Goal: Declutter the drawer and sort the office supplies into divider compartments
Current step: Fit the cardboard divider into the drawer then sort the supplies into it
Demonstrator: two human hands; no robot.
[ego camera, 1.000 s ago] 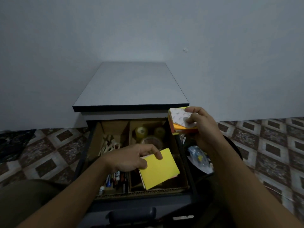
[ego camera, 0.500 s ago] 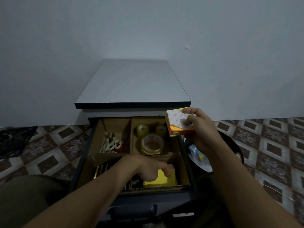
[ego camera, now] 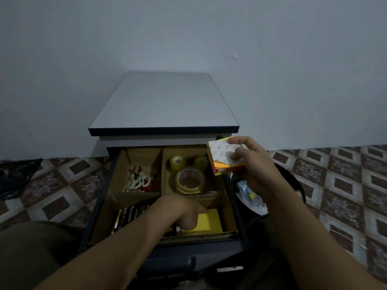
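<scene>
left hand (ego camera: 186, 214): reaches down into the near right cell, back of the hand up, fingers bent onto the far left corner of the yellow pad; cannot tell whether pinching it or only pressing it flat, the fingertips being hidden.
yellow pad (ego camera: 209, 221): lies flat on the floor of the near right cell, close to the near cardboard wall; likely put there to give paper its own cell.
right hand (ego camera: 253, 166): grips the block of sticky notes, with thumb on the white top face and fingers curled round the far edge; held above the far right corner of the drawer (ego camera: 231, 195), probably parked clear of the left arm until that cell is free.
block of sticky notes (ego camera: 218, 152): tilted in the air, touching only the right hand; by kind, belongs with the yellow pad.
cardboard divider (ego camera: 134, 194): splits the drawer into four cells, one kind to each.
scissors (ego camera: 138, 181): in the far left cell, white handles near.
tape rolls (ego camera: 190, 181): in the far right cell, large one near, two small ones far.
pens (ego camera: 129, 214): in the near left cell, laid lengthwise.
step in hand: judged as settling the pad; next, lowering the block beside or onto it.
risk: a snag on the thin divider wall.
</scene>
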